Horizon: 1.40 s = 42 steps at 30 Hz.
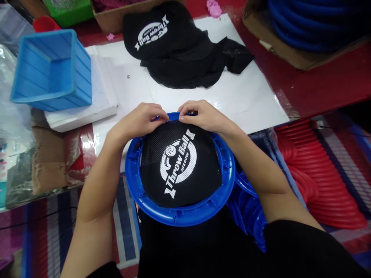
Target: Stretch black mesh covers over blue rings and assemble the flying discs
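Observation:
A blue plastic ring (179, 217) rests at my lap, its far side against the table edge. Inside it lies black mesh fabric (153, 154) printed in white with "Throw Ball". My left hand (145, 117) pinches the fabric's far edge at the top of the ring, fingers curled. Just to its right, my right hand (198, 114) also pinches that edge, thumb and fingers pressed together over the rim. What lies right under the fingertips is partly hidden. Beyond the hands, more black printed mesh pieces (179, 50) lie loosely piled on the white board (243, 100).
A blue plastic bin (82, 73) stands on a white slab (84, 116) at the left. At the upper right, blue rings (301, 27) fill a cardboard box (278, 46). Stacked red rings (327, 181) and more blue rings (246, 204) sit low on the right.

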### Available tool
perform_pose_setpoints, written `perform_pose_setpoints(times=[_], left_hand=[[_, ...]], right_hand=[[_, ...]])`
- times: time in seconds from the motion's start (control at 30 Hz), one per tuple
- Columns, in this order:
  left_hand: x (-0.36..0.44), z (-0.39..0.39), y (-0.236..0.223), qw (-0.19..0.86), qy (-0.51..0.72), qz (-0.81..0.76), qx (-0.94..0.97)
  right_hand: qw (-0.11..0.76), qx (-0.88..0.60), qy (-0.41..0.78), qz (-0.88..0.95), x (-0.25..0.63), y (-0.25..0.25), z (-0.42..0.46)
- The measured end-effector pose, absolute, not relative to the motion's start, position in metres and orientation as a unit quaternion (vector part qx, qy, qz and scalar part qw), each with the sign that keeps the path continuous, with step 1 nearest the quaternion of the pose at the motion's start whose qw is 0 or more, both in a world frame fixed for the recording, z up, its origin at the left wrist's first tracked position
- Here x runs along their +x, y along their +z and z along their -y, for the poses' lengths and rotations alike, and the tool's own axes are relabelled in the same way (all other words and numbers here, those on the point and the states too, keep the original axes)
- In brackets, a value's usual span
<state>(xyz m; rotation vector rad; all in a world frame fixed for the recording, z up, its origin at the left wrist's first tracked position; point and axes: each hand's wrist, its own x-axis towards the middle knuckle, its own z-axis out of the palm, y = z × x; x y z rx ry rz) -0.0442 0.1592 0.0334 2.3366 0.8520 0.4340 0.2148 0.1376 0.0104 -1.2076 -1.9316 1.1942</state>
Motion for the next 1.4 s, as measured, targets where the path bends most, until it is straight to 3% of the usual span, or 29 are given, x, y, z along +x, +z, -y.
perform_pose_setpoints(times=[0.3, 0.5, 0.67, 0.8, 0.93, 1.4], left_hand=[[-0.046, -0.16, 0.039, 0.387, 0.137, -0.368, 0.835], [-0.043, -0.152, 0.043, 0.329, 0.15, -0.33, 0.872], [-0.038, -0.15, 0.033, 0.279, 0.145, -0.307, 0.898], [-0.035, -0.151, 0.027, 0.253, 0.136, -0.293, 0.912], [-0.034, -0.151, 0.025, 0.234, 0.137, -0.28, 0.921], [-0.031, -0.146, 0.023, 0.188, 0.128, -0.285, 0.931]], right_hand=[[0.257, -0.481, 0.438, 0.715, 0.207, 0.016, -0.143], [0.216, -0.479, 0.459, 0.716, 0.208, 0.022, -0.15], [0.242, -0.459, 0.455, 0.724, 0.217, 0.024, -0.144], [0.275, -0.439, 0.361, 0.776, 0.228, 0.022, -0.121], [0.256, -0.43, 0.243, 0.831, 0.234, 0.015, -0.095], [0.19, -0.461, 0.143, 0.855, 0.221, 0.018, -0.09]])
